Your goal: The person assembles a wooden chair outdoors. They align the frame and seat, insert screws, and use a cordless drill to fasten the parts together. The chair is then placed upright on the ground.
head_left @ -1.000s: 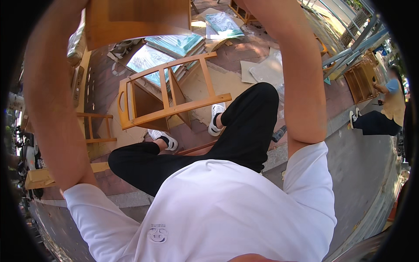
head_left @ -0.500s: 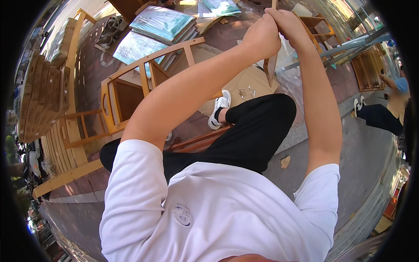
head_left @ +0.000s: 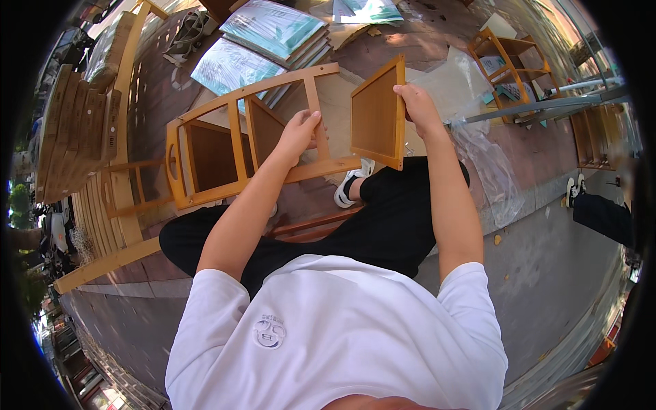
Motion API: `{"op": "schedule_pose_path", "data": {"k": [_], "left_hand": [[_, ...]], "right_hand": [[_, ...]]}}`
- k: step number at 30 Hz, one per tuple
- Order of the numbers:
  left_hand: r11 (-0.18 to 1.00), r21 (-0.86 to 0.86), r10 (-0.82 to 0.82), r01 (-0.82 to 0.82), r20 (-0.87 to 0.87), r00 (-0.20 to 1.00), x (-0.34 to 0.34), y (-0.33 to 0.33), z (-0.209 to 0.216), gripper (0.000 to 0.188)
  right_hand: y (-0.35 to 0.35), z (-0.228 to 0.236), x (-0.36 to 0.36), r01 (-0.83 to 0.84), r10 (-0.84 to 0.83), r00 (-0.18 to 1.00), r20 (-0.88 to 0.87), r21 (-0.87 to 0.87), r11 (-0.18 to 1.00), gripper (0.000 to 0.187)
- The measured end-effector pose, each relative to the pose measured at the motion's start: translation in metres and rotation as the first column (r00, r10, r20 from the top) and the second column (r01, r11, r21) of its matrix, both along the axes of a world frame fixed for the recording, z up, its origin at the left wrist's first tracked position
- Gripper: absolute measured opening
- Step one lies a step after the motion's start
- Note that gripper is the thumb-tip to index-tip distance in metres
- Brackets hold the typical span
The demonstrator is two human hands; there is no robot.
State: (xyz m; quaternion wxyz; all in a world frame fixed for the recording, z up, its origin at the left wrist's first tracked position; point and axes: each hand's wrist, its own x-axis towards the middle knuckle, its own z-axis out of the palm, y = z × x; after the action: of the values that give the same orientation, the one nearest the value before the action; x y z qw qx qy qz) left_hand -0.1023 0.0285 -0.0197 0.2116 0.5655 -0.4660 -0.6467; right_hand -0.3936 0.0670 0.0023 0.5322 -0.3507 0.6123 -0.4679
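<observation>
My right hand (head_left: 418, 109) grips the outer edge of a framed wooden panel (head_left: 376, 117), which stands upright, turned partly edge-on. My left hand (head_left: 299, 138) is closed around the end crossbar of a wooden rack frame (head_left: 240, 137); some of its fingers are hidden behind the bar. The frame has a curved top rail and several crossbars. Two brown panels stand between its bars, one (head_left: 217, 156) toward the left end and another (head_left: 263, 128) nearer my left hand. A narrow gap separates the frame's end from the panel in my right hand.
Stacked plastic-wrapped boards (head_left: 273, 29) lie beyond the frame. Cartons (head_left: 75, 137) are piled at the left by a wooden beam (head_left: 109, 263). To the right are a small wooden shelf (head_left: 512, 58), grey metal tubes (head_left: 547, 108) and clear plastic film (head_left: 488, 171). A person's legs (head_left: 601, 215) show farther right.
My hands were together, raised high on the panel. Now the left one has moved down to the frame's crossbar, while the right has lowered the panel and turned its broad face into view.
</observation>
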Motion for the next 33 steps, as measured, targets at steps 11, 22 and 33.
{"op": "schedule_pose_path", "data": {"k": [11,22,33], "left_hand": [[0.996,-0.03,-0.091,0.089,-0.068,0.994,0.015,-0.018,0.008,0.022],[0.997,-0.035,-0.074,0.07,-0.124,0.99,0.032,-0.026,0.012,0.022],[0.994,-0.033,-0.105,0.101,-0.13,0.986,0.03,-0.025,0.006,0.022]], "right_hand": [[-0.044,-0.047,0.076,-0.162,0.162,0.986,0.027,-0.004,0.987,0.032],[-0.071,-0.045,0.109,-0.3,0.297,0.954,0.039,0.077,0.951,0.028],[-0.066,-0.048,0.123,-0.255,0.254,0.966,0.052,0.032,0.966,0.027]]}}
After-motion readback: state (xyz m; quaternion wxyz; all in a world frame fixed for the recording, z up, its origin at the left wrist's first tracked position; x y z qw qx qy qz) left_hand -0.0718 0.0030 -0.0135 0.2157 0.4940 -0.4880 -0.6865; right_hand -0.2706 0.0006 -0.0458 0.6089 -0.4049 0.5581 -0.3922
